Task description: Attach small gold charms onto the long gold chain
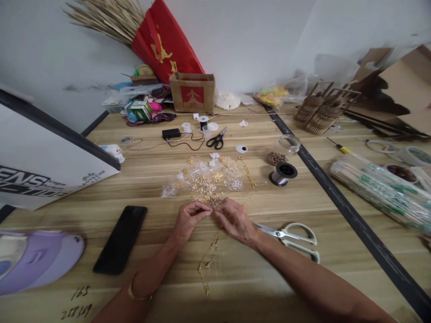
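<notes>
My left hand [191,219] and my right hand [235,220] meet fingertip to fingertip over the table, both closed in a pinch. What sits between the fingertips is too small to make out. A gold chain with small clear beads [208,264] lies on the wood below, its upper end running up under my right hand. Just beyond the fingers spreads a pile of gold and clear beads [207,186] with small plastic bags around it. White-handled scissors [286,234] lie beside my right wrist. Another gold chain [247,172] rests to the right of the pile.
A black phone [120,240] and a purple visor [57,258] lie at left. Right of the pile stand a wire spool [283,174] and a jar of beads [284,151]. Black scissors [217,139] lie farther back, before a cardboard box [192,93]. Wrapped sticks [377,188] lie at right.
</notes>
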Tool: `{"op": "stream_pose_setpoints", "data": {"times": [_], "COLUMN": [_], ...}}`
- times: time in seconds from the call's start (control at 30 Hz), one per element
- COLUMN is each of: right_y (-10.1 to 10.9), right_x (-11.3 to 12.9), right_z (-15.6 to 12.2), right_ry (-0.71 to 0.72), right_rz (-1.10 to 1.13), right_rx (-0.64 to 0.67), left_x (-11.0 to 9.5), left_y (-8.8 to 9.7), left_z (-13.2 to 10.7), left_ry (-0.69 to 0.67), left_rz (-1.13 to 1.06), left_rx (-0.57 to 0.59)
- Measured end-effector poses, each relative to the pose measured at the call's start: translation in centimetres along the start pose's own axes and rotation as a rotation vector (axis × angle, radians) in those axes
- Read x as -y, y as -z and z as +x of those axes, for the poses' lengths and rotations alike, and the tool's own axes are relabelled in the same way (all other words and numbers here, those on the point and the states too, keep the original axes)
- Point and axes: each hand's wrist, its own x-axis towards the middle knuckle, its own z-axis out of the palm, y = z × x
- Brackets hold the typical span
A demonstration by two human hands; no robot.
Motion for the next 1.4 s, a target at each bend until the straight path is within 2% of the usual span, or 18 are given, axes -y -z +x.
{"op": "stream_pose_setpoints", "data": {"times": [0.9, 1.4], "right_y": [0.02, -0.01], "right_x": [-0.09, -0.17], "right_z": [-0.06, -0.02], "right_ry": [-0.017, -0.005], "right_rz": [0.015, 0.017], "right_rx": [0.01, 0.007], "left_x": [0.24, -0.27], "left_y": [0.07, -0.18], "left_z": [0.06, -0.07], "left_ry": [-0.007, 0.026], "left_rz": [-0.042, -0.012], "left_rx": [-0.006, -0.051]}}
